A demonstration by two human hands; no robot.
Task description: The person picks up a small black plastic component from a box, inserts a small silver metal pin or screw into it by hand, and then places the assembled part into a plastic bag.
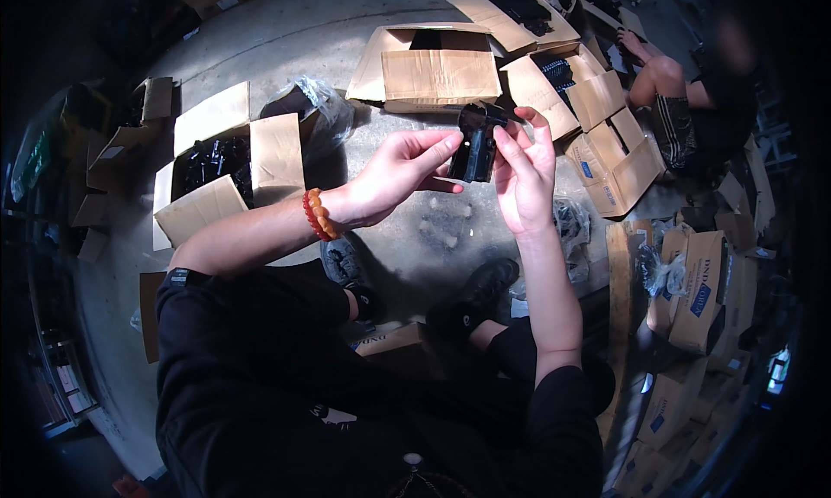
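Observation:
Between my two hands, above the concrete floor, I hold a glossy black part, wide at the top with a longer body below; its exact kind I cannot make out. My left hand, with orange and red bead bracelets on its wrist, pinches the part's left side between thumb and fingers. On the other side, my right hand grips the upper right of the part with thumb and fingers, one finger raised. Left of my hands, an open cardboard box contains several black parts.
Ahead stands another cardboard box. More boxes with black parts are at the upper right, beside a seated person. Clear plastic wrap lies behind the left box. Stacked cartons and a wooden plank are on my right.

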